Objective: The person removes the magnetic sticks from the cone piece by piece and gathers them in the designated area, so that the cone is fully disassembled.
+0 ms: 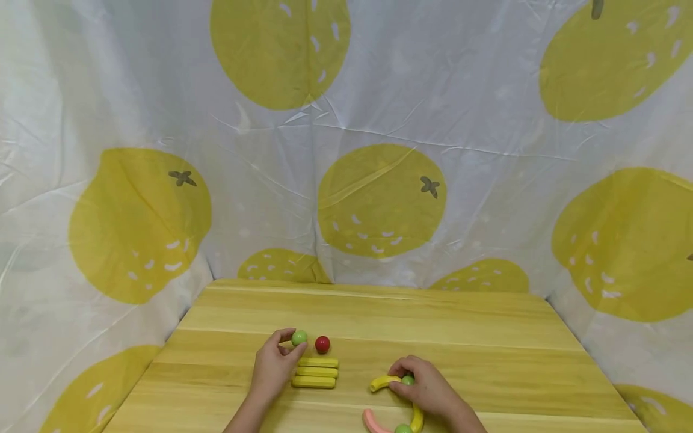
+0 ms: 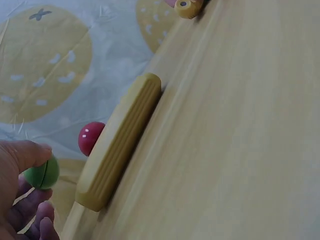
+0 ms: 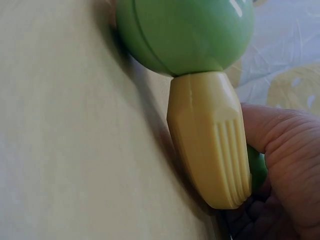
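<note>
My left hand point(image 1: 273, 364) pinches a small green ball point(image 1: 299, 337) between thumb and fingertips; the left wrist view shows a seam round this ball point(image 2: 42, 172). Just right of it is a red ball point(image 1: 322, 344). My right hand point(image 1: 425, 385) grips a curved yellow piece point(image 1: 383, 383) where it meets another green ball point(image 1: 408, 380). From there a second yellow piece point(image 1: 417, 417) curves down to a green ball point(image 1: 403, 429) and a curved pink piece point(image 1: 370, 420), together making an open ring. In the right wrist view, the thumb point(image 3: 290, 145) lies behind a yellow piece point(image 3: 207, 140).
Three straight yellow sticks point(image 1: 315, 372) lie side by side below the red ball, near the left hand. The wooden table point(image 1: 460, 325) meets a white cloth point(image 1: 482, 198) printed with yellow lemons at the back and both sides.
</note>
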`<state>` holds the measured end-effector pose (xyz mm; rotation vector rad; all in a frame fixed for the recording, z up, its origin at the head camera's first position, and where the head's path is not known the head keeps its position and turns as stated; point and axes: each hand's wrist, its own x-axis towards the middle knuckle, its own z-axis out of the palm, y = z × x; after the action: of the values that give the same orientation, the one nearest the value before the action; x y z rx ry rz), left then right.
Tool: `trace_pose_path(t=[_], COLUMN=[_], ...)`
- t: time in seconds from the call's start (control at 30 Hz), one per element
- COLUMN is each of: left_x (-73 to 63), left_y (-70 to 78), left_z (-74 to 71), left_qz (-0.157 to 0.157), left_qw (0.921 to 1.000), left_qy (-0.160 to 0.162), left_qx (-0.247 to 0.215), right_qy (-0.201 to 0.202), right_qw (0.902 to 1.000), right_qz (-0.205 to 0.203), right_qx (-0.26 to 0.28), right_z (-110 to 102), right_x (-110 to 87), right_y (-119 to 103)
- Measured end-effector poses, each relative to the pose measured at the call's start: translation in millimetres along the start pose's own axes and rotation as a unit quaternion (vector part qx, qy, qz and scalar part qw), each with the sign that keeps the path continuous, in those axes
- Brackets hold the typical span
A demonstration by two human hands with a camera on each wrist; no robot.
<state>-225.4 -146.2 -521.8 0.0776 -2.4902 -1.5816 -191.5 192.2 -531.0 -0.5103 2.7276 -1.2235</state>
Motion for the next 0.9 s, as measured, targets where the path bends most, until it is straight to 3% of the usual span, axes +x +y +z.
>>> trace_pose_path(t=[0.23,0.6,0.9], left_x=[7.5,12.4,11.0], left_y=[-13.2,-13.9,-16.8], left_z=[4.7,9.0,8.6], left_qz=[-0.018,0.005,0.005], left_qw=[0.9992,0.9955,0.9949], left_qy=[-0.005,0.001,-0.002], left_qx=[0.036,0.095,0.101], right_qy=[0.001,0.002,-0.003], right_qw=[1.0,1.0,0.9998], right_qz=[0.001,-0.001,0.001], right_qx=[0.005,0.008,0.021], right_z=[1.5,-1.9,-1.0], right_x=[-0.7,0.1,-0.4], right_y=[0.6,-0.5,-0.3])
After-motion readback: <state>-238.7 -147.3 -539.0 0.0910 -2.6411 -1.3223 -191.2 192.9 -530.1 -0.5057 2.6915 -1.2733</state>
